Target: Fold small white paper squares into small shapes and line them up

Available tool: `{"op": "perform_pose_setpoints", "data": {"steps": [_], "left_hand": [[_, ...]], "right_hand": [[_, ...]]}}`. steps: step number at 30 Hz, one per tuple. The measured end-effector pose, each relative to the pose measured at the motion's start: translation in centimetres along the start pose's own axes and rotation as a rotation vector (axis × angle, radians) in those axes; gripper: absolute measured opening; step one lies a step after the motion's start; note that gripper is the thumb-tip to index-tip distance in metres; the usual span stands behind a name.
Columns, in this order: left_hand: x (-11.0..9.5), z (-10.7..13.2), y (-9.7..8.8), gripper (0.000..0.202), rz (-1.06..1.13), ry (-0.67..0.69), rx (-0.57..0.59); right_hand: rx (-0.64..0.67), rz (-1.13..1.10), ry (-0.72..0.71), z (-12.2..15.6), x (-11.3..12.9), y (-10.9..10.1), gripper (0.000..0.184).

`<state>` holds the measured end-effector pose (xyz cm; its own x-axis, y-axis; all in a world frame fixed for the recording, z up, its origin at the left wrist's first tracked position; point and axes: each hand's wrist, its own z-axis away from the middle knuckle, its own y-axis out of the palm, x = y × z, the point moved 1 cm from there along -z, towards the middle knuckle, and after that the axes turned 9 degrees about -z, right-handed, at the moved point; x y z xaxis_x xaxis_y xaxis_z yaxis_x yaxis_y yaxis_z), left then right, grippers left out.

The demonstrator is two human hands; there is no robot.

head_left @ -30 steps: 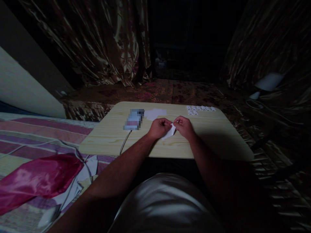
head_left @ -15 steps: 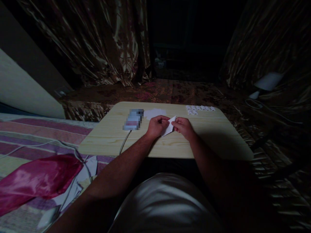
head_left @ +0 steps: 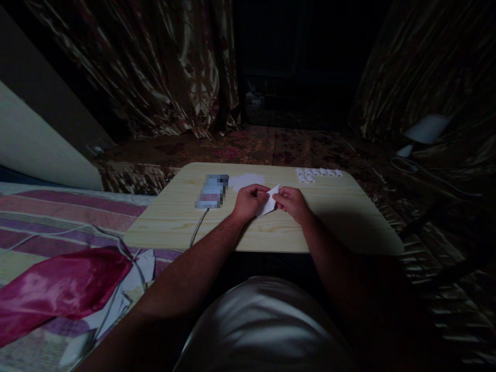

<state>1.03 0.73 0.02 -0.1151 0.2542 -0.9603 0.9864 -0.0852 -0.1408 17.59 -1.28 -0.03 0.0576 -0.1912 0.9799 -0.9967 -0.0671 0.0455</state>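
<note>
A small folded piece of white paper (head_left: 270, 201) is pinched between both hands above the middle of a low wooden table (head_left: 349, 217). My left hand (head_left: 250, 202) grips its left edge with curled fingers. My right hand (head_left: 293, 203) pinches its right side, and the paper's pointed tip sticks up between the two. Behind my hands lie flat white paper sheets (head_left: 248, 180). Several small folded paper pieces (head_left: 315, 174) sit in rows at the table's far right.
A blurred phone-like device (head_left: 211, 191) lies left of my hands, its cable (head_left: 197, 230) running off the front edge. A red shiny cloth (head_left: 58, 287) and paper scraps lie on the striped bedding at left. Dark curtains hang behind; a white lamp (head_left: 424, 132) sits at right.
The paper has turned from hanging below my fingers to pointing up between them. Both hands have stayed nearly in the same place over the table.
</note>
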Motion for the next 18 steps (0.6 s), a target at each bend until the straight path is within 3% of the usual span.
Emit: {"op": "perform_pose_setpoints", "data": {"steps": [18], "left_hand": [[-0.83,0.23,-0.1,0.027,0.052,-0.034,-0.045]], "right_hand": [[0.045,-0.042,-0.005,0.14,0.39,-0.32,0.029]]}}
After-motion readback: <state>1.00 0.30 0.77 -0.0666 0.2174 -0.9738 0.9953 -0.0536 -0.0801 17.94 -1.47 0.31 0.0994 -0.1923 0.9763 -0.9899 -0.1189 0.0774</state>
